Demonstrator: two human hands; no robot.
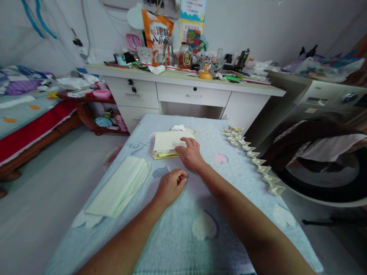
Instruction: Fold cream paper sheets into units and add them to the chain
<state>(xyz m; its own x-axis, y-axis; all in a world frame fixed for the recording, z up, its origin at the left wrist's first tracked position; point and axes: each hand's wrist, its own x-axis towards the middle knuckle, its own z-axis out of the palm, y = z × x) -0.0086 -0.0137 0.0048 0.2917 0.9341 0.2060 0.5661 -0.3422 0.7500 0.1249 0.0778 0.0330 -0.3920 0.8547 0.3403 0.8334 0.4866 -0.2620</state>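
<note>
My right hand reaches over the right side of a stack of cream and yellowish paper sheets, thumb and forefinger apart, touching or just above the top sheet. Closer to me, my left hand rests on the cloth-covered table with its fingers curled in, and nothing shows in it. Left of it lies a folded bundle of pale green-white paper. Down the right edge of the table runs a row of several small folded paper boats.
Behind the paper stack sits a crumpled white tissue. A white desk crowded with jars and bags stands beyond the table. A front-loading washing machine with dark cloth in its open door is at right. A bed is at left.
</note>
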